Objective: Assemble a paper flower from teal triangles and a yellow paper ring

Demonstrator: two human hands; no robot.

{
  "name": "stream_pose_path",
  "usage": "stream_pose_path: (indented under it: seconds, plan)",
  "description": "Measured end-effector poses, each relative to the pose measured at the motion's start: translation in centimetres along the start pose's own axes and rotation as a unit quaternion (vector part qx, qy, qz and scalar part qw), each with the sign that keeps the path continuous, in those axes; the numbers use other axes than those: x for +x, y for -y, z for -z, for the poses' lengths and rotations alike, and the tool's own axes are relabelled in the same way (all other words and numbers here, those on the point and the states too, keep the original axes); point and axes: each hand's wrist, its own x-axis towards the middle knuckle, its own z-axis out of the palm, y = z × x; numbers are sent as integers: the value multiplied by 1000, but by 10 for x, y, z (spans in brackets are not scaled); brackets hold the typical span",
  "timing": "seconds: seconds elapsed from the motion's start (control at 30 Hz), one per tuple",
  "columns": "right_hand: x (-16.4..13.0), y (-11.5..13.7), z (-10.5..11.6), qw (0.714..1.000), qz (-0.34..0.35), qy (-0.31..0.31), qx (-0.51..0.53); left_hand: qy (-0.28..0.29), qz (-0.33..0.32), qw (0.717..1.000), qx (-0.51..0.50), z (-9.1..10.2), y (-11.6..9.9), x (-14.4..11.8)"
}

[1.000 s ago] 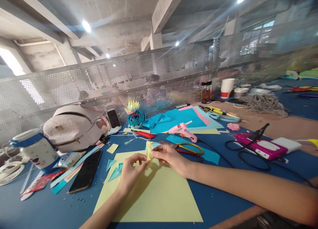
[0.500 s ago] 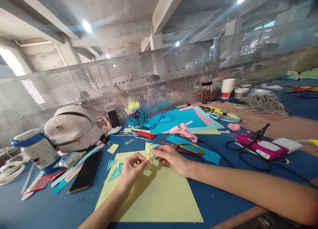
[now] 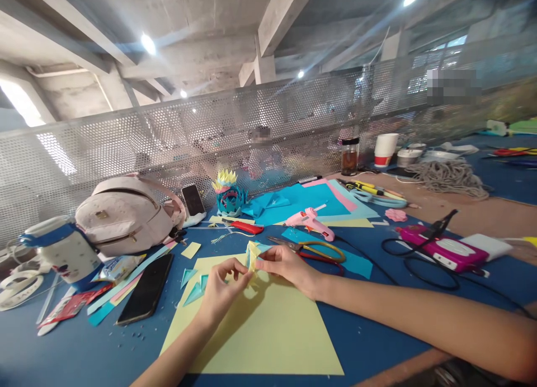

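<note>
Between my two hands is a small folded paper piece (image 3: 252, 254), pale yellow with some light blue. My left hand (image 3: 226, 283) pinches its lower left side. From the right, my right hand (image 3: 287, 267) grips it, and its fingers partly hide it. Both hands are over a large yellow paper sheet (image 3: 272, 336). Several light blue folded triangles (image 3: 195, 292) lie at the sheet's upper left. Scissors (image 3: 312, 249) with yellow and red handles lie just behind my right hand. A blue paper ornament with yellow points (image 3: 229, 197) stands farther back.
A pink glue gun (image 3: 310, 222) and a red utility knife (image 3: 246, 227) lie behind my hands. To the left are a black phone (image 3: 145, 289), a mug (image 3: 65, 253) and a pink backpack (image 3: 121, 213). A magenta device (image 3: 444, 251) with a black cable lies right.
The folded paper piece has turned slightly between my fingers. Both hands keep their hold in nearly the same place.
</note>
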Motion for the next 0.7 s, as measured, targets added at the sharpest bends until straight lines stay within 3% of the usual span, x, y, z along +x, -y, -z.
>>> stream_pose_path:
  seconds: [0.27,0.7]
  plan:
    - [1,4,2,999,32,-13,-21,-28,0,1000,-2,1,5,2]
    - [0,4,4,999,3,-41,24,-29,-9,999,13,3,14,6]
